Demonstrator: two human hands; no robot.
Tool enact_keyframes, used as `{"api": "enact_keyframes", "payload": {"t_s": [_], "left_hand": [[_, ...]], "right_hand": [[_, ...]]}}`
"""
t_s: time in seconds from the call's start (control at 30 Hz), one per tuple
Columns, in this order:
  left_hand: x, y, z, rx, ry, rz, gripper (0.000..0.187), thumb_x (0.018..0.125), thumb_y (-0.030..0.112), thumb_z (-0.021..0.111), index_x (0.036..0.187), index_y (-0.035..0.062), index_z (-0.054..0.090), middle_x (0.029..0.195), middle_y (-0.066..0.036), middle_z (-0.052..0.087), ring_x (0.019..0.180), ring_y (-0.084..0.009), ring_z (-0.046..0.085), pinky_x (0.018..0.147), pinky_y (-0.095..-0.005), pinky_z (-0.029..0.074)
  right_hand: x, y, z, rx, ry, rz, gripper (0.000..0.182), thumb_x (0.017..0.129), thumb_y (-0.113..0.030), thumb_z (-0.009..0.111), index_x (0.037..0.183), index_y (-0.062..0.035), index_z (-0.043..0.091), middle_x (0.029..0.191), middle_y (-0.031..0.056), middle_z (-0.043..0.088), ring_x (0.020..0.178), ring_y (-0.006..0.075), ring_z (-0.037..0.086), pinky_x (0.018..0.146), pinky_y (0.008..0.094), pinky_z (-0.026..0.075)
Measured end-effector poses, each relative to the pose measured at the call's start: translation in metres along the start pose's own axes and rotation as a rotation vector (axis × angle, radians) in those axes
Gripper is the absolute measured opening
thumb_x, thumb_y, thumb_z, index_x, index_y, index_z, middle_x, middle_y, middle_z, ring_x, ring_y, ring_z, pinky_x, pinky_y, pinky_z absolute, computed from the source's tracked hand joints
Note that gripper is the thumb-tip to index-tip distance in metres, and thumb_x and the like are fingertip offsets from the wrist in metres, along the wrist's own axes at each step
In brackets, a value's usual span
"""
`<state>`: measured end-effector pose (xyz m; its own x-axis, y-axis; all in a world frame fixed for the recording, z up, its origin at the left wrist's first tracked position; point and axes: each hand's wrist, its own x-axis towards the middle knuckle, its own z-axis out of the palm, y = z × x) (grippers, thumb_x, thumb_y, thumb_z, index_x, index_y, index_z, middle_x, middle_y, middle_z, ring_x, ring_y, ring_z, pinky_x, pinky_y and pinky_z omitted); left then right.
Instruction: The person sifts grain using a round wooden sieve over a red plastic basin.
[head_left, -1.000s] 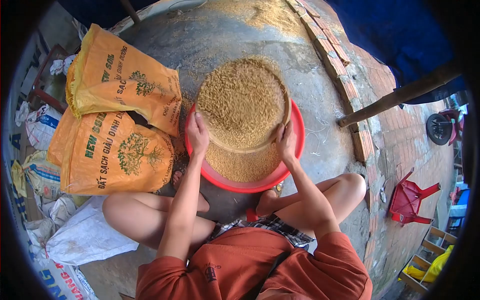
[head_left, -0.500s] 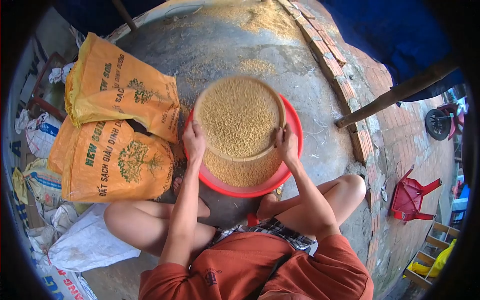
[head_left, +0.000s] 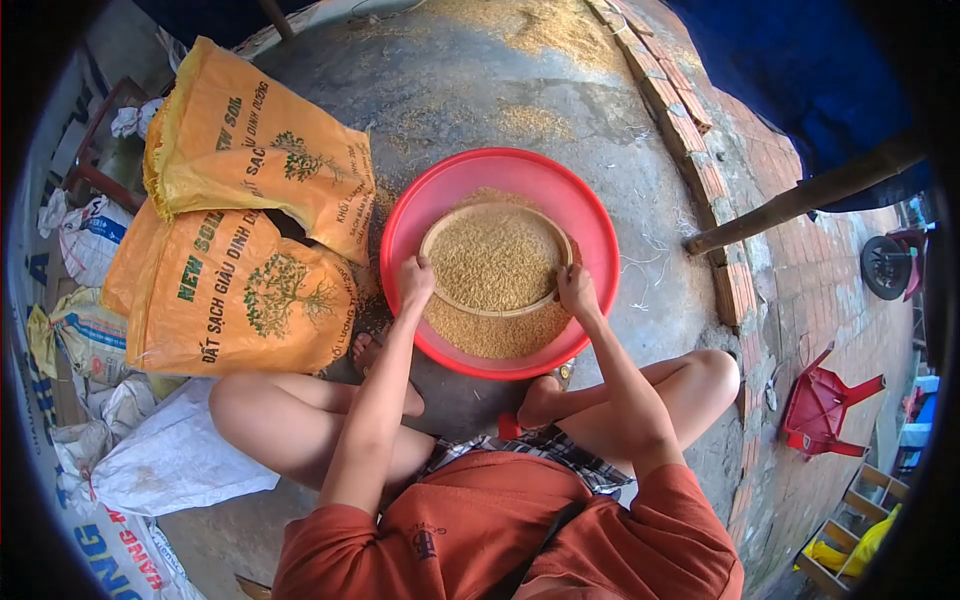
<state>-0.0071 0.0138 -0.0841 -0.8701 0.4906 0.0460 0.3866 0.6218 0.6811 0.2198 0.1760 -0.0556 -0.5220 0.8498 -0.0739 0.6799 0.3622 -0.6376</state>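
A round, shallow bamboo sieve (head_left: 478,311) is held level inside a wide red plastic basin (head_left: 432,196). Pale golden grain (head_left: 493,262) covers the sieve's bottom, and more loose grain (head_left: 492,338) lies in the basin under and around it. My left hand (head_left: 417,284) grips the sieve's left rim, its fingers closed over the edge. On the opposite side, my right hand (head_left: 577,290) is closed on the right rim. The mesh of the sieve is hidden by the grain.
Orange soil sacks (head_left: 240,290) lie left of the basin, with a white sack (head_left: 185,460) nearer me. Grain is spread on the concrete at the back (head_left: 560,35). A brick edging (head_left: 690,150), a slanting pole (head_left: 800,208) and a red stool (head_left: 828,405) are on the right.
The sieve has gone down into the basin from a higher position, and both hands moved down with it. More of the basin's far wall shows. My head view has shifted slightly.
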Motion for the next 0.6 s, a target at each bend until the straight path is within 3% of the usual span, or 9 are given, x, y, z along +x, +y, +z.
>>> {"api": "enact_keyframes", "payload": {"t_s": [0.1, 0.17, 0.23, 0.3, 0.37, 0.43, 0.5, 0.53, 0.6], "left_hand": [[-0.002, 0.014, -0.010, -0.029, -0.023, -0.003, 0.033, 0.083, 0.022, 0.035, 0.078, -0.0040, 0.055, 0.069, -0.024, 0.056, 0.067, -0.0377, 0.055, 0.059, -0.0442, 0.042], [-0.002, 0.052, -0.043, -0.258, 0.106, 0.073, 0.032, 0.085, 0.022, 0.036, 0.081, -0.0051, 0.052, 0.069, -0.022, 0.055, 0.068, -0.0362, 0.054, 0.061, -0.0396, 0.040], [0.001, 0.084, -0.071, -0.350, 0.151, 0.162, 0.031, 0.086, 0.021, 0.035, 0.081, -0.0049, 0.050, 0.066, -0.021, 0.053, 0.063, -0.0349, 0.051, 0.059, -0.0383, 0.039], [0.005, 0.092, -0.076, -0.434, 0.195, 0.232, 0.029, 0.087, 0.020, 0.034, 0.081, -0.0047, 0.048, 0.063, -0.020, 0.051, 0.059, -0.0336, 0.048, 0.057, -0.0369, 0.037], [0.011, 0.087, -0.069, -0.390, 0.167, 0.280, 0.026, 0.087, 0.018, 0.034, 0.083, -0.0026, 0.048, 0.066, -0.017, 0.053, 0.061, -0.0328, 0.052, 0.053, -0.0395, 0.036], [0.009, 0.056, -0.041, -0.346, 0.155, 0.252, 0.027, 0.087, 0.020, 0.034, 0.083, -0.0027, 0.049, 0.067, -0.019, 0.054, 0.063, -0.0360, 0.053, 0.054, -0.0418, 0.037], [0.006, 0.020, -0.009, -0.065, 0.057, 0.106, 0.030, 0.086, 0.021, 0.035, 0.086, -0.0033, 0.052, 0.071, -0.022, 0.056, 0.068, -0.0385, 0.054, 0.059, -0.0444, 0.040], [0.003, 0.005, 0.003, -0.059, 0.055, 0.103, 0.030, 0.086, 0.021, 0.035, 0.086, -0.0033, 0.052, 0.071, -0.022, 0.056, 0.068, -0.0385, 0.054, 0.059, -0.0444, 0.040], [-0.012, -0.012, 0.019, 0.077, -0.108, -0.051, 0.035, 0.085, 0.024, 0.033, 0.083, -0.0039, 0.054, 0.071, -0.024, 0.056, 0.072, -0.0386, 0.055, 0.063, -0.0463, 0.040]], "right_hand": [[-0.007, -0.016, -0.019, 0.041, -0.001, -0.004, 0.022, 0.083, -0.017, 0.043, 0.078, 0.0039, 0.045, 0.064, 0.0244, 0.055, 0.062, 0.0382, 0.056, 0.053, 0.0436, 0.044], [-0.011, -0.037, -0.035, 0.110, 0.056, -0.031, 0.019, 0.083, -0.015, 0.042, 0.080, 0.0034, 0.043, 0.061, 0.0228, 0.054, 0.058, 0.0373, 0.055, 0.050, 0.0433, 0.042], [-0.012, -0.051, -0.047, 0.173, 0.295, -0.264, 0.013, 0.083, -0.011, 0.042, 0.085, 0.0017, 0.038, 0.055, 0.0199, 0.051, 0.051, 0.0361, 0.052, 0.044, 0.0434, 0.038], [-0.010, -0.061, -0.053, 0.300, 0.299, -0.281, 0.013, 0.083, -0.009, 0.042, 0.089, -0.0002, 0.034, 0.053, 0.0194, 0.048, 0.048, 0.0368, 0.050, 0.043, 0.0445, 0.035], [-0.003, -0.056, -0.045, 0.258, 0.345, -0.260, 0.013, 0.083, -0.008, 0.042, 0.092, 0.0002, 0.038, 0.059, 0.0189, 0.049, 0.049, 0.0319, 0.050, 0.045, 0.0395, 0.037], [-0.002, -0.036, -0.027, 0.218, 0.317, -0.244, 0.013, 0.082, -0.009, 0.044, 0.090, 0.0006, 0.040, 0.061, 0.0196, 0.049, 0.052, 0.0328, 0.050, 0.047, 0.0409, 0.037], [-0.004, -0.015, -0.009, 0.089, 0.233, -0.220, 0.017, 0.082, -0.013, 0.043, 0.089, 0.0018, 0.039, 0.059, 0.0221, 0.052, 0.057, 0.0396, 0.053, 0.052, 0.0463, 0.040], [-0.004, 0.002, 0.004, 0.008, 0.121, -0.066, 0.020, 0.080, -0.016, 0.045, 0.088, 0.0033, 0.043, 0.064, 0.0243, 0.054, 0.061, 0.0395, 0.054, 0.056, 0.0462, 0.042], [-0.008, 0.011, 0.006, 0.011, 0.016, 0.001, 0.021, 0.080, -0.016, 0.044, 0.088, 0.0037, 0.044, 0.066, 0.0254, 0.054, 0.062, 0.0395, 0.055, 0.057, 0.0465, 0.042]]}}
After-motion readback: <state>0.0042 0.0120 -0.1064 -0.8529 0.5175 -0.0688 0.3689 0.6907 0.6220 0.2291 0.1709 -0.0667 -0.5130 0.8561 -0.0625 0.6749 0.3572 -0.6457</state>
